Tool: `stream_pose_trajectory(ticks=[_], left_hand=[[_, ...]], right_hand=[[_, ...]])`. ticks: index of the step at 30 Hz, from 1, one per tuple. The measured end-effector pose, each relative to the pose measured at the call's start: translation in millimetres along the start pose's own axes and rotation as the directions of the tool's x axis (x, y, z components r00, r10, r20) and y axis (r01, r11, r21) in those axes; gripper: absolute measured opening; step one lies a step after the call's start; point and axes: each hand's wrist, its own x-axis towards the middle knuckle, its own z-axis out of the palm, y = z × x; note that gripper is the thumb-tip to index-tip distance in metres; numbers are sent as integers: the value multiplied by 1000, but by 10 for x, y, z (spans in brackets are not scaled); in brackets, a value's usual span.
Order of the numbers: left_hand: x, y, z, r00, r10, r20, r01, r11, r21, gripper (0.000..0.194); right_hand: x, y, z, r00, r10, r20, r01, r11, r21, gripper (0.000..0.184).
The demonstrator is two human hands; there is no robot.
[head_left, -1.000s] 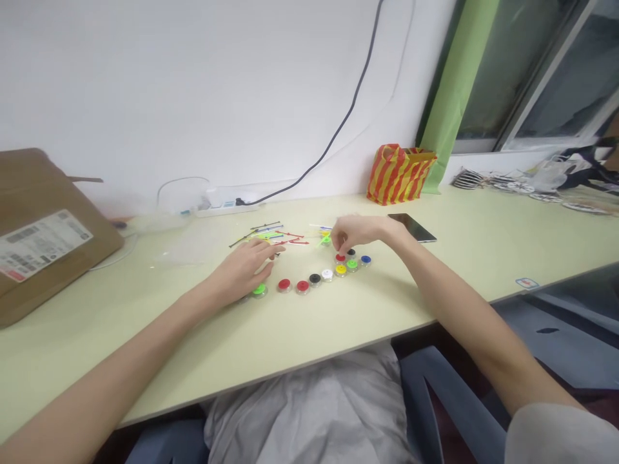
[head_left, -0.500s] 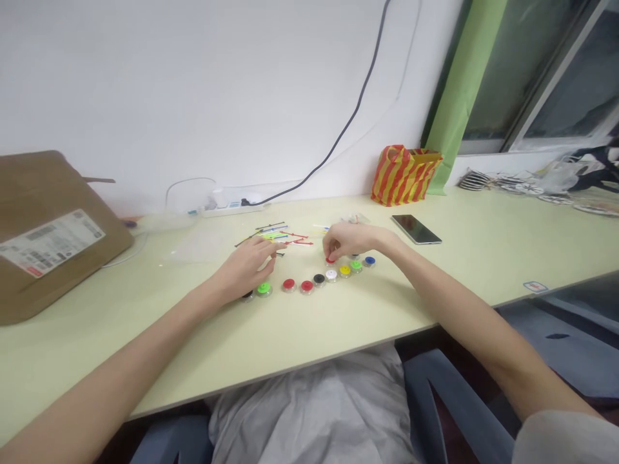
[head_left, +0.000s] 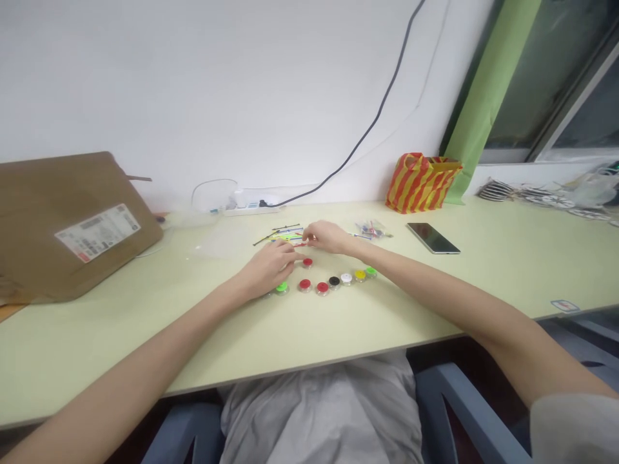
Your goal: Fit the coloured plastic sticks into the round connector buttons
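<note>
My left hand (head_left: 273, 265) rests on the table with its fingers stretched out, holding nothing. Its index fingertip is at a red-topped clear disc (head_left: 307, 263). My right hand (head_left: 329, 237) is over a loose pile of thin coloured sticks (head_left: 280, 233), its thumb and fingers pinched on a red stick (head_left: 300, 245); the hand partly hides the pile. A curved row of clear discs with coloured tops lies in front: a green one (head_left: 282, 287) beside my left hand, two red (head_left: 304, 284), a black (head_left: 334, 281), a white (head_left: 346, 278), a yellow (head_left: 360, 275) and another green (head_left: 371, 272).
A cardboard box (head_left: 72, 225) stands at left. Behind the sticks are a power strip (head_left: 249, 209) with a black cable (head_left: 358, 138) and a small clear packet (head_left: 372, 229). A phone (head_left: 432, 238) and a red-yellow striped bag (head_left: 420, 183) are at right.
My right hand has gone left from the row of discs to the sticks. The red-topped disc it was holding now stands farther left, by my left fingertip. The view has turned slightly left.
</note>
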Motion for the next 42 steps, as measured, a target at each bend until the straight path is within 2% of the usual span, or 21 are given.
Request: stream_pose_trajectory(ticks=[5,9,13,17,20,24,27,33,39,42], left_hand=[[-7,25,-17,1000,5,-18,-5,1000,-9,42],[-8,21,-12,1000,11,-19,-12,1000,-22,43],[-4,27,-14,999,25,21,-25,1000,0,46],[0,51,-29,996,33,85,-33,999,-6,46],[-1,65,-38,993,27,119,-27,1000,-3,46],[0,82,-44,993,39,115,-37,999,-24,46],[5,104,-50,995,40,88,-34,997,-70,45],[4,142,-95,999,0,41,7,987,-162,45],[7,81,-126,997,-44,-64,39,995,-87,37],[12,51,-124,997,-49,-67,44,996,-73,34]], right_hand=[[290,-21,91,996,-41,77,44,999,-32,14],[354,-58,17,1000,-21,7,21,999,-41,13],[204,-93,-220,988,12,-153,0,997,82,13],[-155,-213,-355,986,29,-162,6,977,213,9],[-394,-314,-307,982,49,-183,10,952,307,6],[-530,-364,-198,971,106,-212,-22,930,367,7],[-569,-349,-170,968,102,-227,-16,935,353,6],[-605,-277,-81,968,53,-247,2,976,218,7],[-580,-304,38,964,-22,-266,84,971,223,13],[-586,-356,41,958,-44,-282,117,962,247,18]])
